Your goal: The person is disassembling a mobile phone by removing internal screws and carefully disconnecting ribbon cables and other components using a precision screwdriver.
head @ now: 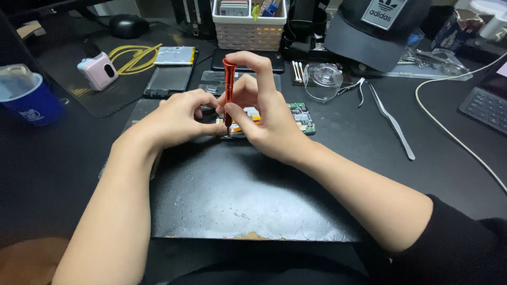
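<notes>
My right hand (264,113) holds an upright red screwdriver (228,84), index finger curled over its top, tip down on an opened phone (298,116) whose green circuit board shows. My left hand (177,116) rests beside it on the left, fingers closed around the phone's edge and the screwdriver's lower shaft; the hands hide most of the phone. Both work on a black mat (237,195) with a worn front edge.
Metal tweezers (392,122) and small pliers (355,87) lie right of the phone. A clear round dish (323,78), white basket (248,29), grey cap (372,31), phone parts (174,66), pink device (99,69), blue cup (26,97), white cable (454,132) and keyboard (486,105) surround the mat.
</notes>
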